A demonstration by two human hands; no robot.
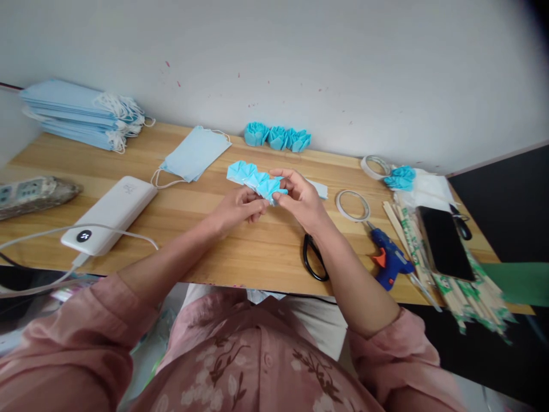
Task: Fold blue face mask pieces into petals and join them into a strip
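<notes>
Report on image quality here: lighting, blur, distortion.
Head view: soft light on the wall, no harsh shadows on the table; head view: top right corner darkened, sleeves looking stretched toward the lower corners; head view: folded blue paper in the right hand bright, its fine creases slightly soft.

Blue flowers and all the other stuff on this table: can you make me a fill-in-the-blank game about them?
1. The row of blue flowers by the wall has ____ flowers in it.
2. The right hand holds a folded strip coloured light ____.
3. The trigger of the blue glue gun is ____.
4. The white power bank lies to the ____ of the glue gun.

Missing words: three; blue; orange; left.
</notes>
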